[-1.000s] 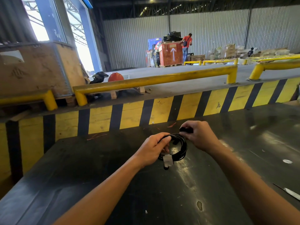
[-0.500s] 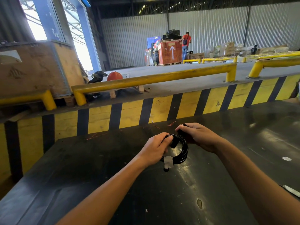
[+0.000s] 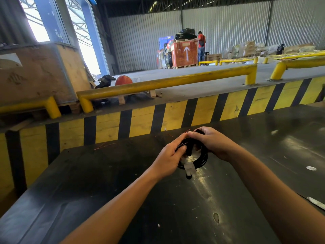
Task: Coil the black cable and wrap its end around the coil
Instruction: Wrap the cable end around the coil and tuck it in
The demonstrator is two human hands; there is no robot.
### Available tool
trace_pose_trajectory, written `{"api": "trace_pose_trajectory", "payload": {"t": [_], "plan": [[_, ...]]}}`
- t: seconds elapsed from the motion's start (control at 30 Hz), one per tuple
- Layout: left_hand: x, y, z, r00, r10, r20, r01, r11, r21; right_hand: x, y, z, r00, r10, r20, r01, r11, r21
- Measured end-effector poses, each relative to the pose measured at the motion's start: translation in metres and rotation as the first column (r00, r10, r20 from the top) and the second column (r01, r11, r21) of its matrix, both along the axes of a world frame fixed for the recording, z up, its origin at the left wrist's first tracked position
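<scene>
A small coil of black cable [image 3: 202, 161] hangs upright just above the dark table, held between both hands. A white tag [image 3: 189, 167] sits on its lower edge, with a black end poking out below it. My left hand [image 3: 168, 158] pinches the coil's left side. My right hand [image 3: 212, 144] grips the top right of the coil, and a black piece of the cable end [image 3: 190, 149] runs down across the coil's middle under its fingers. The upper part of the coil is hidden by my fingers.
The dark worktable [image 3: 123, 182] has a yellow and black striped board [image 3: 175, 118] along its far edge. A knife-like blade [image 3: 315, 202] lies at the right edge, thin orange wire scraps [image 3: 105, 146] near the back. Yellow rails, crates and a distant person stand beyond.
My right hand has moved left and down over the top of the coil, bringing the black cable end across the coil's middle. My left hand keeps its hold on the coil.
</scene>
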State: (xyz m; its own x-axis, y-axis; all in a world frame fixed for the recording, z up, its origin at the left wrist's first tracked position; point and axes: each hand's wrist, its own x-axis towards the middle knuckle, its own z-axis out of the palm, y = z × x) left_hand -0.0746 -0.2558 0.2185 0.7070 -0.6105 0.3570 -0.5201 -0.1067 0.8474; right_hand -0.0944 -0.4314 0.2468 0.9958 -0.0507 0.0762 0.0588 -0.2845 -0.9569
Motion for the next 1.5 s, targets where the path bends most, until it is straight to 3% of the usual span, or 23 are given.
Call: {"api": "trace_pose_trajectory", "payload": {"t": [0.1, 0.2, 0.37, 0.47, 0.6, 0.73, 0.87, 1.23, 1.5], "plan": [[0.001, 0.005, -0.001, 0.999, -0.036, -0.007, 0.037, 0.998, 0.041, -0.001, -0.004, -0.001, 0.997, 0.069, -0.041, -0.066, 0.996, 0.063], [0.000, 0.003, -0.001, 0.981, 0.028, 0.193, -0.044, 0.996, 0.080, -0.001, -0.006, -0.002, 0.991, 0.107, -0.077, -0.098, 0.988, 0.118], [0.000, -0.003, -0.003, 0.927, 0.163, 0.339, -0.154, 0.987, -0.054, -0.005, -0.002, -0.002, 0.989, 0.125, -0.079, -0.114, 0.984, 0.134], [0.002, -0.006, -0.003, 0.898, 0.235, 0.373, -0.215, 0.972, -0.096, -0.006, 0.001, 0.000, 0.995, 0.081, -0.059, -0.079, 0.996, 0.037], [0.003, -0.007, -0.002, 0.902, 0.263, 0.344, -0.235, 0.964, -0.120, -0.011, 0.000, 0.005, 1.000, 0.010, 0.027, -0.006, 0.988, -0.153], [0.003, -0.005, -0.001, 0.918, 0.245, 0.311, -0.214, 0.968, -0.132, -0.017, -0.002, 0.009, 0.952, 0.005, 0.306, 0.113, 0.923, -0.368], [0.003, -0.007, 0.002, 0.915, 0.275, 0.295, -0.244, 0.960, -0.136, -0.020, 0.002, 0.009, 0.888, 0.048, 0.458, 0.175, 0.884, -0.433], [0.012, -0.002, 0.003, 0.904, 0.307, 0.299, -0.325, 0.946, 0.009, -0.031, 0.003, 0.000, 0.913, 0.166, 0.373, 0.042, 0.872, -0.488], [0.017, 0.001, -0.002, 0.947, 0.211, 0.243, -0.239, 0.967, 0.091, -0.020, 0.002, -0.014, 0.906, 0.064, 0.417, 0.136, 0.892, -0.431]]}}
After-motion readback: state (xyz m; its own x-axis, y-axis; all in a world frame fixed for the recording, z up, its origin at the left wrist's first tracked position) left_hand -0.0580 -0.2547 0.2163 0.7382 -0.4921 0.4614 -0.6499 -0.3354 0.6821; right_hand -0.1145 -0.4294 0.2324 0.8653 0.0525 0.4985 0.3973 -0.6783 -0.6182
